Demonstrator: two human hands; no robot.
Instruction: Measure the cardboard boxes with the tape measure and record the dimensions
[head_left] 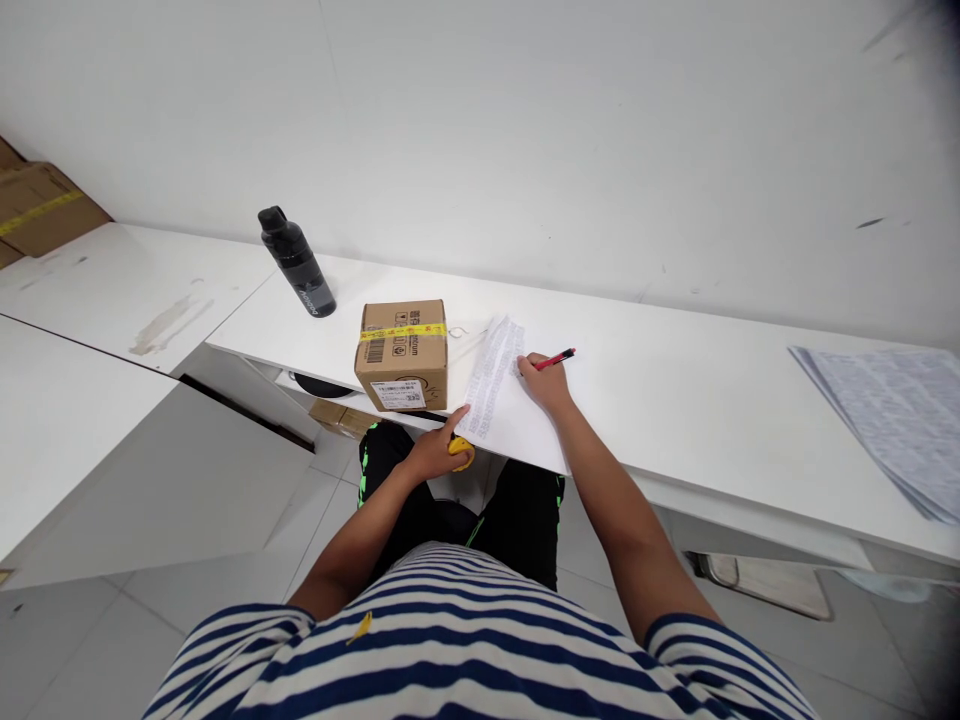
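Note:
My right hand (544, 382) is closed on a red pen (556, 358), its tip at the right edge of a long printed paper slip (491, 375) lying on the white table (675, 400). My left hand (437, 447) is at the table's front edge, fingers wrapped round a small yellow object (462, 450), with the forefinger stretched out onto the slip's lower end. A small cardboard box (403, 355) with yellow tape and a label stands just left of the slip.
A black bottle (297, 262) stands behind the box to the left. A stack of printed sheets (896, 420) lies at the far right. Another white surface (112, 300) adjoins on the left, with cardboard boxes (37, 205) beyond it.

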